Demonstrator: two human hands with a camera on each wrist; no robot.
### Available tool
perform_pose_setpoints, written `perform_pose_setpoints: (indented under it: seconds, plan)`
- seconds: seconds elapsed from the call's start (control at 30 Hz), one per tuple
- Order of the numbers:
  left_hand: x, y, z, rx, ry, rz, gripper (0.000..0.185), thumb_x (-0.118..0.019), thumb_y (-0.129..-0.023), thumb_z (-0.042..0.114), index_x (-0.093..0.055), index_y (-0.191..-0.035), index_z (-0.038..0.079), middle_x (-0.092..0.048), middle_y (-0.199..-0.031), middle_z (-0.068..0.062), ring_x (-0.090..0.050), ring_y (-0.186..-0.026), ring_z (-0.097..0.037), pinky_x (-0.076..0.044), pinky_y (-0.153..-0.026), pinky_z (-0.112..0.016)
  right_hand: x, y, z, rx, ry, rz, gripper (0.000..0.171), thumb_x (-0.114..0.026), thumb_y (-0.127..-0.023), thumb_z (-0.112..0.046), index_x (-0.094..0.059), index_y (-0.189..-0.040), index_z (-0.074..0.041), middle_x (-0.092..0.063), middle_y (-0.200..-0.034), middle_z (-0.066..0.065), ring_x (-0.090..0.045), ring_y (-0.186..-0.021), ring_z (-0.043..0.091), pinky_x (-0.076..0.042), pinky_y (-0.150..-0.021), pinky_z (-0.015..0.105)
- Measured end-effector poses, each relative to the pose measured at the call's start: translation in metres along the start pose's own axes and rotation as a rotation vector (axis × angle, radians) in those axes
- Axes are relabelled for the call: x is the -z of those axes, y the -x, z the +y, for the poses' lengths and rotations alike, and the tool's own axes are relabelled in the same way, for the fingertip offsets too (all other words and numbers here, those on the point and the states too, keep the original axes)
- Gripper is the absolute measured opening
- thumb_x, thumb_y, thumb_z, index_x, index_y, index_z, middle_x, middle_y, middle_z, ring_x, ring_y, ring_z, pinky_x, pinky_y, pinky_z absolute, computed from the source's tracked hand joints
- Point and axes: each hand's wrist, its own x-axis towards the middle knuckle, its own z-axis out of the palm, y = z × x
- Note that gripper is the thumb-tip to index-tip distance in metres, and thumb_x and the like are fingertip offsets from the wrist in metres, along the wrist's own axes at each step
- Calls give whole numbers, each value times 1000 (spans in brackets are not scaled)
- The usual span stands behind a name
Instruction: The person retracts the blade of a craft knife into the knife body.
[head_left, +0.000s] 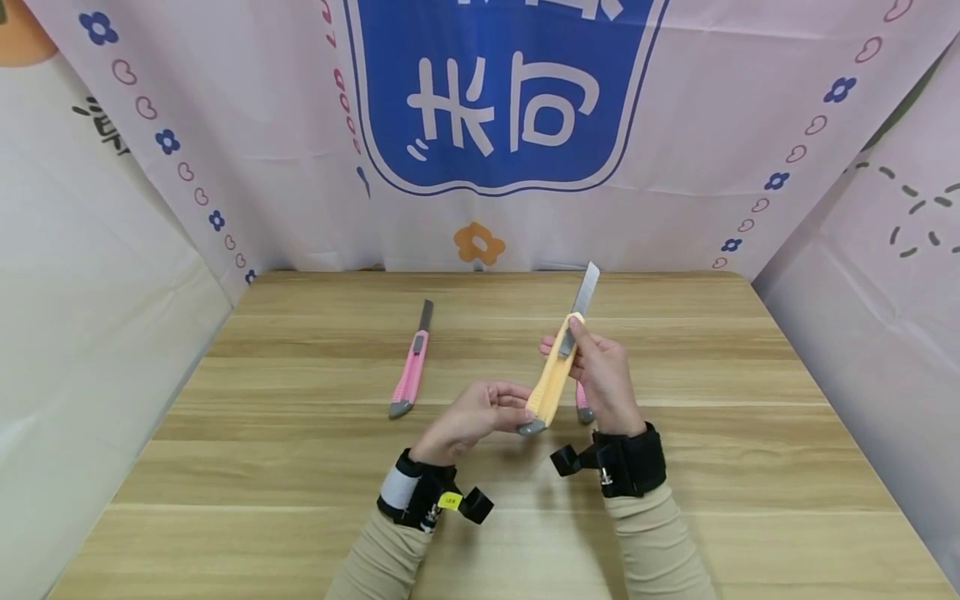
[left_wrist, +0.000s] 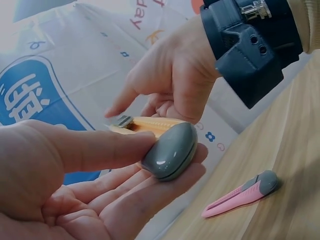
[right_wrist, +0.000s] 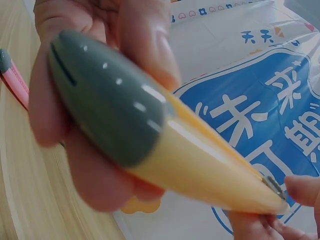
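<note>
Above the middle of the surface [head_left: 315,467], a utility knife [head_left: 553,379] is held between two hands, blade pointing away toward the backdrop [head_left: 495,100]. The left hand [head_left: 468,421] holds its near end cap; the right hand [head_left: 603,379] holds it farther up. A second knife [head_left: 411,375] lies to the left, a third [head_left: 583,406] lies beneath the right hand.

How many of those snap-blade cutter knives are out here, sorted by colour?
Yellow-orange cutter, blade out, held up by both the left hand and the right hand: 1
Pink cutter lying on the table, left side: 1
Pink cutter mostly hidden behind the right hand: 1
Total: 3 cutters
</note>
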Motion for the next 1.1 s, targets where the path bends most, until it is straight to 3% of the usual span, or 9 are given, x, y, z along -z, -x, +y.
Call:
perform_pose_setpoints:
  seconds: [0.27, 0.5, 0.73, 1.1]
  plan:
    - [-5, -3, -1, 16, 2, 24, 35, -64, -89, 5, -59, -122, -3, -69, -116, -22, -66, -83, -5, -59, -82, -25, -5, -2, 3, 9, -3, 45, 47, -53, -99, -31, -57, -122, 9, -74, -69, -9, -74, -71, 7, -62, -74, 25]
    - [-5, -2, -2, 1, 7, -2, 35, -64, -90, 5, -59, -123, -4, -69, -114, -21, -67, -83, -5, -60, -85, -30, -4, -2, 6, 59, -48, 69, 29, -58, -96, -26, -67, -94, 1, -75, -66, -5, -74, -68, 10, -62, -72, 26]
    - [-4, -2, -3, 1, 8, -14, 37, -63, -90, 5, -57, -125, -5, -68, -117, -23, -67, -85, -5, -59, -81, -24, -4, -2, 4, 56, -42, 71, 35, -57, -97, -26, -63, -104, 8, -75, -66, -6, -74, -68, 9, -62, -75, 28]
    - [-3, 1, -2, 0, 12, -27, 39, -63, -90, 5, -56, -126, -5, -67, -119, -24, -68, -86, -6, -60, -83, -25, -4, -2, 4, 68, -59, 67, 31, -57, -97, -24, -64, -100, 6, -75, -66, -4, -74, -68, 11, -62, -72, 29]
